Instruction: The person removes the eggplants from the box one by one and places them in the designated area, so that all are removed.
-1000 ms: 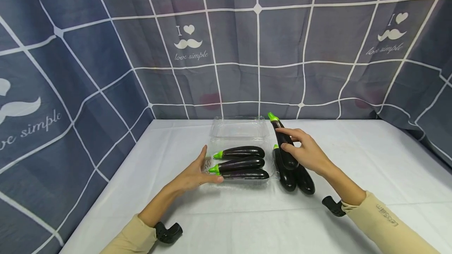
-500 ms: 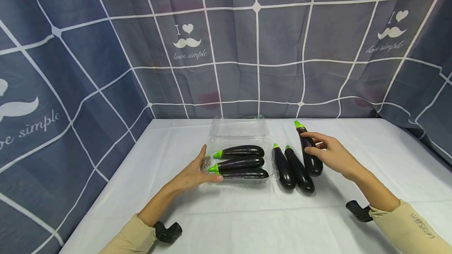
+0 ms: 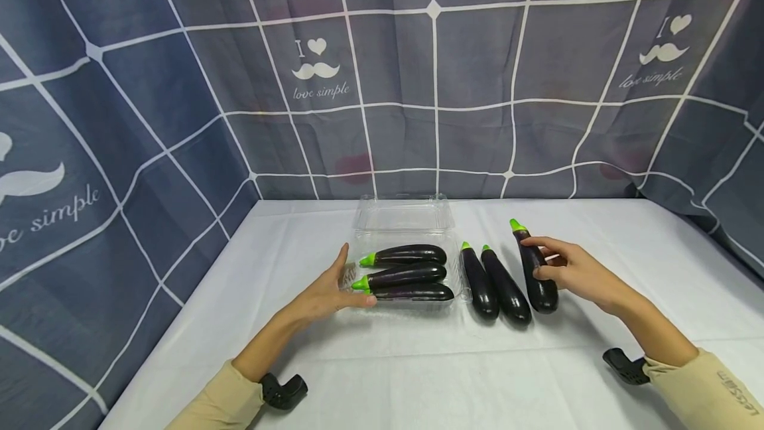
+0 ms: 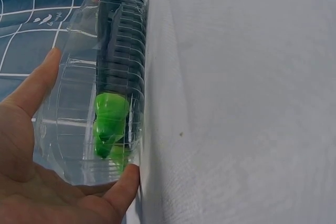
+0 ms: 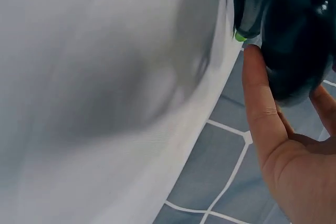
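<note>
My right hand (image 3: 587,274) grips a dark, glossy eggplant (image 3: 535,269) with a bright green stem end, thumb on its near side and fingers across the far side. Two more eggplants (image 3: 479,284) lie side by side just left of it. A clear plastic clamshell container (image 3: 456,239) stands on the table with its lid raised at the back. Inside it, three eggplants (image 3: 406,274) lie crosswise, green ends to the left. My left hand (image 3: 319,294) is spread at the container's left end, thumb by the front corner, fingers straight along the side. In the left wrist view, green stem ends (image 4: 110,116) show through the plastic.
A white cloth (image 3: 382,377) covers the table. Behind it and along the left hangs a grey-blue checked curtain (image 3: 394,78) with white lines. Each wrist carries a black camera mount (image 3: 285,391) at the sleeve cuff.
My right hand has carried its eggplant rightward and down, from over the other two to a place right of them. The left hand and the container have stayed put.
</note>
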A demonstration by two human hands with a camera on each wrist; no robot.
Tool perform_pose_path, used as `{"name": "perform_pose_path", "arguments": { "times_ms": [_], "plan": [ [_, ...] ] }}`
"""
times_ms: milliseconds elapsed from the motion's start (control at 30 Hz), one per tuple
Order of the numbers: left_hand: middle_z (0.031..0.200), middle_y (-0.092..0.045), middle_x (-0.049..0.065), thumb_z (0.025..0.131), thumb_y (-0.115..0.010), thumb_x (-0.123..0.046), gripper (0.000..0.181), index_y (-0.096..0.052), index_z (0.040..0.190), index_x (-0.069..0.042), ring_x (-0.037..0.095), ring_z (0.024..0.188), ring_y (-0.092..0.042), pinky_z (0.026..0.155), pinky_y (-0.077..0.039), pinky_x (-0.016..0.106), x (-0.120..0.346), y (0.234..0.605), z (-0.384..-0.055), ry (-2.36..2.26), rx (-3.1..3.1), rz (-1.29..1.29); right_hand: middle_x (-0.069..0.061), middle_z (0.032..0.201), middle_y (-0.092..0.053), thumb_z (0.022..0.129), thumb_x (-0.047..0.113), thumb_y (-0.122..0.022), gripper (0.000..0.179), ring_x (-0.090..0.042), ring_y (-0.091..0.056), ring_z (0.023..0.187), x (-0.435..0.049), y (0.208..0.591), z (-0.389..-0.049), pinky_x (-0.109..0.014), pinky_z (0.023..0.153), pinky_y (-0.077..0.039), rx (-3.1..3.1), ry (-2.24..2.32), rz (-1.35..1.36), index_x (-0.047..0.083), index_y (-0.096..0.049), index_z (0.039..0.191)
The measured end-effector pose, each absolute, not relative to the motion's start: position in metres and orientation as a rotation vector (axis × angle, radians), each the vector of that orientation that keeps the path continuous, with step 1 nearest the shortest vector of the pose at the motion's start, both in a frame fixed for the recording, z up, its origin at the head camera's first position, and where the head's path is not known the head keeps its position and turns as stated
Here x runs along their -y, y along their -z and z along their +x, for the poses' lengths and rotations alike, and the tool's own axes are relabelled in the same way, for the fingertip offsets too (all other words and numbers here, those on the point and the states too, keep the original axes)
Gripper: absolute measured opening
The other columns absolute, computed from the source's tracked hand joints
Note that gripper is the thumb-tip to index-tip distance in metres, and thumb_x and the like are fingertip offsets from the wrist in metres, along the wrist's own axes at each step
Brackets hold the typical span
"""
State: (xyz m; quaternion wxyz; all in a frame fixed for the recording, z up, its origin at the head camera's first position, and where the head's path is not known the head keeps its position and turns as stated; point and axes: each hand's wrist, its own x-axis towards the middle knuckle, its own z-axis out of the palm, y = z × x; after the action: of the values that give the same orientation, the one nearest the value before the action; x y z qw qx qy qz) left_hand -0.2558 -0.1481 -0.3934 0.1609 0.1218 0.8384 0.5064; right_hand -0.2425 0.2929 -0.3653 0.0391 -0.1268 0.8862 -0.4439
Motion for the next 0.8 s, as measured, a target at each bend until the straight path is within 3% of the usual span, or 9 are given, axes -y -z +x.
{"name": "perform_pose_path", "arguments": {
  "times_ms": [800],
  "plan": [
    [0.163, -0.006, 0.017, 0.075, -0.087, -0.037, 0.128, 0.007, 0.159, -0.018, 0.029, 0.149, -0.005, 0.114, -0.014, 0.058, 0.148, 0.393, -0.254, -1.477, -2.382, 0.33, -0.018, 0.113, -0.058, 0.089, 0.009, -0.066, 0.063, -0.023, -0.058, 0.094, -0.294, 0.384, -0.245, -0.032, 0.074, -0.05, -2.558, 1.302, -0.451, -0.004, -0.042, 0.145]
  ]
}}
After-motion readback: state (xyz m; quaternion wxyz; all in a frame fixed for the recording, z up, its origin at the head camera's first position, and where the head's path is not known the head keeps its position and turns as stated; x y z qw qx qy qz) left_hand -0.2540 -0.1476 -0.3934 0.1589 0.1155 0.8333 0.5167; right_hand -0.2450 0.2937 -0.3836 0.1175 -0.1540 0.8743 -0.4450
